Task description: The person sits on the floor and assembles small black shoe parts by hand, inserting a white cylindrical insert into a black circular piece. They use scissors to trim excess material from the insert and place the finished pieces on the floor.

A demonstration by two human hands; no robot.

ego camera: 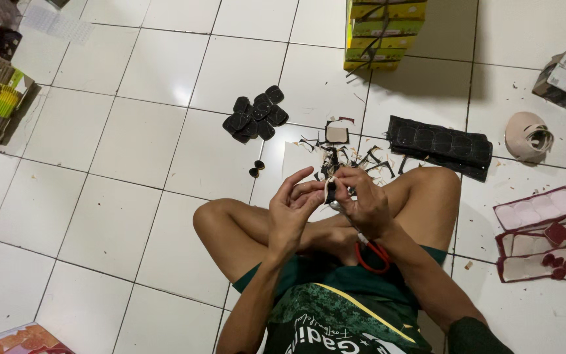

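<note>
1. Your left hand (294,206): raised over crossed legs, palm turned inward, fingers spread and curled, thumb and forefinger tips pinched on a small black-and-white piece (329,189).
2. Your right hand (363,200): opposite, knuckles up, fingers closed on the same piece from the other side. Piece sits between both hands' fingertips, just above the knees.
3. Red-handled scissors (376,254): under right wrist, on lap; blade end hidden, can't tell if the hand grips them.
4. Floor (132,196): white tiles, dark grout; you sit cross-legged on it.
5. Paper scraps (348,159): black and white offcuts, strewn just beyond the hands.
6. Two small black ovals (257,168): front-left of scraps.
7. Pile of black pads (257,117): further out, left-centre.
8. Black strip w/ pockets (440,145): further out, right.
9. Red-rimmed trays (538,233): at your right, stacked loosely.
10. Pink tape holder (527,136): beyond trays.
11. Yellow boxes (382,33): far, tied w/ cord.
</note>
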